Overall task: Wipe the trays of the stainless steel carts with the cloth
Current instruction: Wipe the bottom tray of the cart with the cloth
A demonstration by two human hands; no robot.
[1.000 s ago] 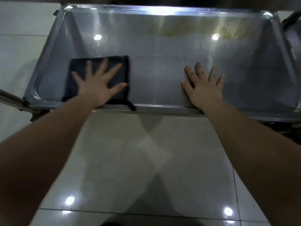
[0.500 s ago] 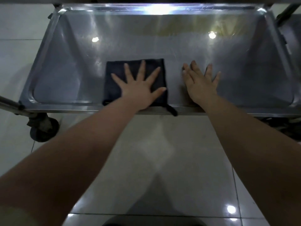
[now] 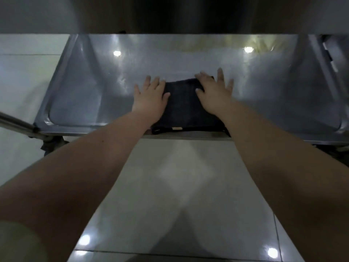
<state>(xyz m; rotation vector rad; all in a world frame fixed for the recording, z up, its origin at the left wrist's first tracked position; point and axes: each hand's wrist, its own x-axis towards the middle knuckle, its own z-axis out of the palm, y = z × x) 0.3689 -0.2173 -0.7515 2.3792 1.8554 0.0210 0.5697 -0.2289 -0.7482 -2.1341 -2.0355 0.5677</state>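
At the near middle of the steel tray (image 3: 85, 87), a dark cloth (image 3: 183, 106) lies folded into a thick rectangle, with a small pale label on its near edge beside the tray's front rim. The left hand (image 3: 149, 97) lies flat against the cloth's left side, its fingers straight and spread and its thumb touching the fabric. The right hand (image 3: 213, 91) rests on the cloth's far right corner with its fingers straight and apart, the outer ones on bare steel. Both forearms reach forward over the tiled floor (image 3: 179, 186). The shallow tray holds the cloth, and two bright light spots glint on its surface.
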